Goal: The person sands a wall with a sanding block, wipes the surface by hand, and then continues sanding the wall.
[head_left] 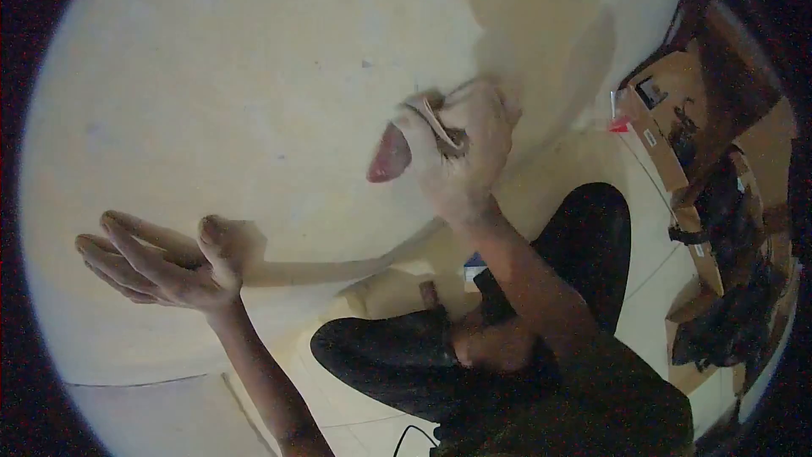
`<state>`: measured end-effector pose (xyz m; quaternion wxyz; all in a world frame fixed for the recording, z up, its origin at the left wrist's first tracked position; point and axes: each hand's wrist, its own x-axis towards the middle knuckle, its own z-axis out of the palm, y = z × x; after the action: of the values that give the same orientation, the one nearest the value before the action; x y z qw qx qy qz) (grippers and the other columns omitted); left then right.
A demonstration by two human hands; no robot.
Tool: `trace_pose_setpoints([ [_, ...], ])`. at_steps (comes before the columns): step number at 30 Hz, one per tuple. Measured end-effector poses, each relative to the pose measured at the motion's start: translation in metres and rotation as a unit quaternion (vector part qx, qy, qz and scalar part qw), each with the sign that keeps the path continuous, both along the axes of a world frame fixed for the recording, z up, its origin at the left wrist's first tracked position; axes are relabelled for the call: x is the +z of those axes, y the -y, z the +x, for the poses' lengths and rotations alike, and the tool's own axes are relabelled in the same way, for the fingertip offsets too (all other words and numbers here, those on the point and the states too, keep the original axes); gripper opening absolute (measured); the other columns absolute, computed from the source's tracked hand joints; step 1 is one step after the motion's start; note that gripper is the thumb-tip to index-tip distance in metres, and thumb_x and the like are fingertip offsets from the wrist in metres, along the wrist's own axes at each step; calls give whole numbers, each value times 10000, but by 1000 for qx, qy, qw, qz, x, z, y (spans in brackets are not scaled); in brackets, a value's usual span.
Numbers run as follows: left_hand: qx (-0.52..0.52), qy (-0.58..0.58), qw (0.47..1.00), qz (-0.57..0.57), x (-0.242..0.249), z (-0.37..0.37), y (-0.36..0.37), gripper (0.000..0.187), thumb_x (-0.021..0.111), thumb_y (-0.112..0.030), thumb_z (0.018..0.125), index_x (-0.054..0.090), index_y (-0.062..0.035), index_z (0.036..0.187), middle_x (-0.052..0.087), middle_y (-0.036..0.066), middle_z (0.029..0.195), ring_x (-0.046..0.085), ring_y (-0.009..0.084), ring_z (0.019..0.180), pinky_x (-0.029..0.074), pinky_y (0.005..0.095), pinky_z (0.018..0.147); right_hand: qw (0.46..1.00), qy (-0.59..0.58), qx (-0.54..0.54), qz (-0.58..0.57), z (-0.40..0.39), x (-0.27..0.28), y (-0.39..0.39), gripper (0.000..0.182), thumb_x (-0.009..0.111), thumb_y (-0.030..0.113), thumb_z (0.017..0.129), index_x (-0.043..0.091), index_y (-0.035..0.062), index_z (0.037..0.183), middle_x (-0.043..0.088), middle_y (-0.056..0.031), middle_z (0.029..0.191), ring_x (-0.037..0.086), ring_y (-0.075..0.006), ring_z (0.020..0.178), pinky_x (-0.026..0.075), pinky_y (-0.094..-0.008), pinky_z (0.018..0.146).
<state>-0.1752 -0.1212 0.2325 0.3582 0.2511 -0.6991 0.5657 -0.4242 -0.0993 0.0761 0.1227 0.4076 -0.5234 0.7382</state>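
Note:
My right hand [469, 152], dusted white, is closed around a folded piece of sandpaper [390, 155]. The sandpaper's reddish-brown face sticks out past the thumb, and a pale folded edge shows between the fingers. This hand is close against the pale wall [279, 76], its shadow falling up and to the right. My left hand [165, 271] is open at the lower left, palm turned upward and fingers apart, with nothing in it. It is near the same wall, and its shadow stretches to the right.
My crossed legs in dark trousers [381, 355] are below the hands. A small blue and white box [474, 269] sits by the knees. Cardboard boxes [664, 140] with dark items line the right side on the tiled floor [647, 241]. A black cable [412, 432] curls at the bottom.

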Motion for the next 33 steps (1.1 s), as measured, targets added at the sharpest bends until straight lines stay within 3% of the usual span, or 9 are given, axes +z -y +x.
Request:
trace_pose_setpoints([
  [4,5,-2,1000,0,1,-1,3,795,546,-586,940,448,-9,1478,350,246,1564,297,402,1470,224,544,1195,999,31,7,43,3,1,-3,212,788,65,788,579,95,767,577,-46,762,548,-242,767,377,-418,800],
  [8,39,-21,999,2,0,5,3,865,498,-674,921,450,-10,1474,330,254,1570,294,408,1471,237,546,1188,990,50,44,121,19,-64,-11,297,860,236,760,586,126,794,596,-75,835,573,-322,818,333,-482,789],
  [13,18,-8,1000,3,0,7,8,857,533,-657,909,459,-15,1472,343,257,1563,300,417,1465,239,544,1186,999,-20,-18,-26,-1,1,9,307,856,253,773,583,121,820,599,-77,842,577,-316,828,338,-496,794],
  [16,-7,-9,1000,8,2,2,4,816,597,-583,918,458,1,1471,367,253,1554,293,422,1464,223,531,1194,999,-26,-22,-32,-2,12,8,221,781,48,791,564,88,787,589,-63,769,532,-258,745,383,-409,781],
  [18,-1,-25,1000,14,4,-4,1,810,594,-580,920,459,-2,1471,361,254,1557,295,424,1462,227,533,1191,995,19,43,92,5,-17,-5,232,797,60,784,567,86,803,583,-60,768,532,-262,750,381,-410,778],
  [22,29,-26,999,0,5,7,6,879,517,-682,896,463,-17,1469,328,280,1559,298,437,1461,242,560,1180,987,50,73,135,26,-81,-20,324,848,268,785,569,107,821,605,-89,893,595,-330,933,311,-579,1015],
  [27,3,-17,1000,10,8,3,9,834,551,-622,924,460,1,1471,344,265,1562,297,419,1464,226,546,1186,999,-25,-5,22,3,12,4,265,818,131,792,555,97,803,586,-59,804,542,-273,803,367,-459,845],
  [29,6,-18,1000,14,10,2,10,835,553,-623,922,464,2,1468,347,268,1559,301,418,1463,227,544,1186,998,-47,-20,-45,2,7,15,253,796,64,792,545,90,797,575,-44,757,514,-243,732,377,-414,791],
  [33,7,-24,1000,4,22,12,5,833,560,-621,920,473,9,1459,356,272,1551,308,417,1460,233,543,1186,989,49,81,110,31,-49,-11,296,862,199,759,582,132,828,615,-51,866,573,-325,892,323,-537,834],
])
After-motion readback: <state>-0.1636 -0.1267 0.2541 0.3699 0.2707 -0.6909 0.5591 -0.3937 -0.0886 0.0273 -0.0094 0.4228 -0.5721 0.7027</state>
